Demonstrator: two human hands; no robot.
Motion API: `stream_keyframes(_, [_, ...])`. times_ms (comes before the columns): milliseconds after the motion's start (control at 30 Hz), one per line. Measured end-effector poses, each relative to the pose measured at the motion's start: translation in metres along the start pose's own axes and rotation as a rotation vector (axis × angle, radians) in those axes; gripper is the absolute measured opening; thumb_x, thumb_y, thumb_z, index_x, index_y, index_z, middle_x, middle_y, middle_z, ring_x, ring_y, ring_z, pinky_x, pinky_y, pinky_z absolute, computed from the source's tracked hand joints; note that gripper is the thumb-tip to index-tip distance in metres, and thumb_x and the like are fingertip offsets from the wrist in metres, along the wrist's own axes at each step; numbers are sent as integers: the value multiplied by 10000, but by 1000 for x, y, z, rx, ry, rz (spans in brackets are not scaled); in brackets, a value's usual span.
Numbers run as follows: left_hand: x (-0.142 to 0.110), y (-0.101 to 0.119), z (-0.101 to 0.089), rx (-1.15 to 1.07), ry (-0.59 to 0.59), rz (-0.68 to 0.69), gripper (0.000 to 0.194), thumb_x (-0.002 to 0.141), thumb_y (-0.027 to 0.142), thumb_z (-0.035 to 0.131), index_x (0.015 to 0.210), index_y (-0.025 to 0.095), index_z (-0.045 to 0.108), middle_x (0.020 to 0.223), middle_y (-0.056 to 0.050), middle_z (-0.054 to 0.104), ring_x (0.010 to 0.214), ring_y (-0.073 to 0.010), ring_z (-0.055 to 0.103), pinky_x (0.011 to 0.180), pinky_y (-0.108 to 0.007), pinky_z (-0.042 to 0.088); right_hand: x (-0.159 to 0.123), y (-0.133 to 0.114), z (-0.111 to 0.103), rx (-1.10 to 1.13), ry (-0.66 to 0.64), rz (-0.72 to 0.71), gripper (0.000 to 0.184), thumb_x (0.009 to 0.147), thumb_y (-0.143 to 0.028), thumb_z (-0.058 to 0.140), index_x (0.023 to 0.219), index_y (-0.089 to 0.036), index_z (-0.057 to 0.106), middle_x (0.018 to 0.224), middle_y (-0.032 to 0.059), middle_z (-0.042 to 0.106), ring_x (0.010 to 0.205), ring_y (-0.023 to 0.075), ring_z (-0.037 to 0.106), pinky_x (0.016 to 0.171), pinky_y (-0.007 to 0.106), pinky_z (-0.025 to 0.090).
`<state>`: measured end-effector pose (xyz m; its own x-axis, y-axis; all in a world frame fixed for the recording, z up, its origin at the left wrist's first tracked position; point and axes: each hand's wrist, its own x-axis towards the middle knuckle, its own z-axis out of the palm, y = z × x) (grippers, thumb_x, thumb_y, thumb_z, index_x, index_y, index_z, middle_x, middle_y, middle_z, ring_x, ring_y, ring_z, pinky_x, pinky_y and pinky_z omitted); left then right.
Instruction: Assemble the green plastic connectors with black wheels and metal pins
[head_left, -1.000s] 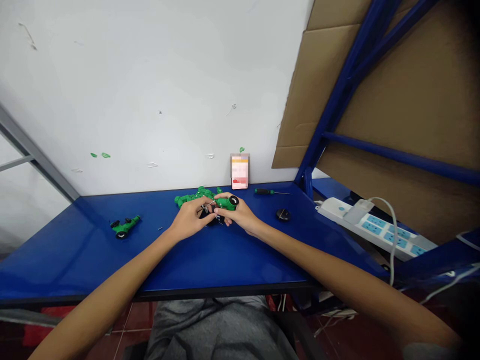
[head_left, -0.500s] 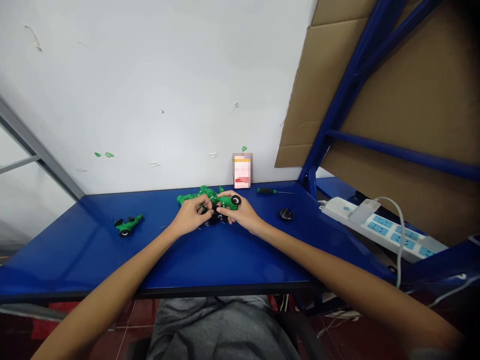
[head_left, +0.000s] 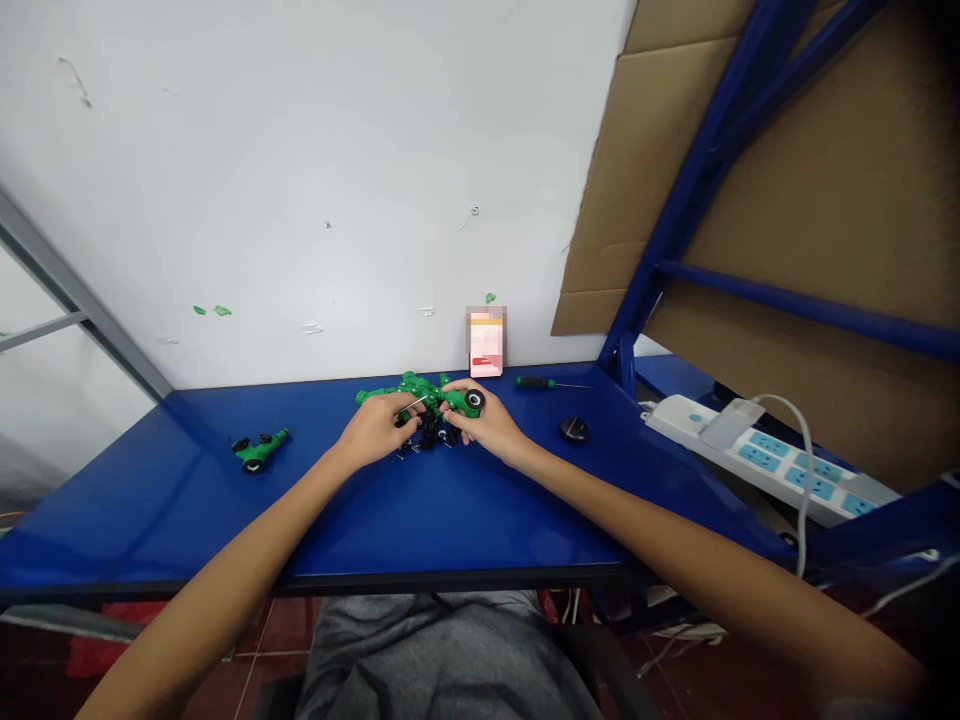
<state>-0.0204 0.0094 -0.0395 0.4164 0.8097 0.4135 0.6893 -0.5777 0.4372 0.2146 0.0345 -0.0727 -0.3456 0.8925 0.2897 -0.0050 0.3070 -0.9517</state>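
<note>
My right hand (head_left: 487, 427) is closed around a green plastic valve-like toy part (head_left: 459, 402) with a black-and-white round wheel (head_left: 475, 401) at its end. My left hand (head_left: 375, 430) pinches a thin metal rod (head_left: 415, 403) that slants towards that part. Behind and between the hands lies a pile of similar green parts (head_left: 409, 382). Small black pieces (head_left: 429, 434) and a few screws are scattered beneath my fingers on the blue table (head_left: 450, 520). Some of the pile is hidden by my left hand.
Off to the left rests another green part with black wheels (head_left: 259, 450). A green-handled screwdriver (head_left: 536, 382) lies at the back right, near a round black object (head_left: 575, 430). A blurred card or box (head_left: 487, 345) leans on the wall. A white power strip (head_left: 757, 450) sits at right.
My left hand has shifted slightly left, away from the wheeled part, so more of the small black pieces show between the hands. The right hand keeps its hold.
</note>
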Motion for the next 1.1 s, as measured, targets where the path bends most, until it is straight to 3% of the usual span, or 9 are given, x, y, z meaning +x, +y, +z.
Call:
stream_keyframes(300, [1, 2, -4, 37, -51, 19, 161, 825, 118, 596, 907, 208, 701, 902, -9, 755, 678, -156, 600, 671, -272, 415, -4, -3, -1, -68, -14, -23, 375, 854, -264, 698, 1221, -256, 618, 1015, -2, 736, 486, 75, 574, 491, 262, 518])
stream_keyframes(833, [0, 6, -3, 62, 37, 1, 195, 977, 262, 575, 985, 203, 761, 861, -26, 733, 662, -164, 573, 663, -290, 413, -5, -15, 4, 228, -6, 69, 405, 744, -262, 720, 1119, -244, 566, 976, -11, 770, 421, 67, 490, 486, 307, 526])
stream_keyframes(1100, [-3, 14, -2, -79, -14, 86, 366, 1029, 169, 403, 1070, 179, 767, 984, -66, 726, 936, -225, 675, 883, -347, 493, -5, -20, 4, 486, 27, 191, 401, 741, -254, 745, 1097, -232, 562, 992, 37, 800, 456, 111, 491, 535, 363, 545])
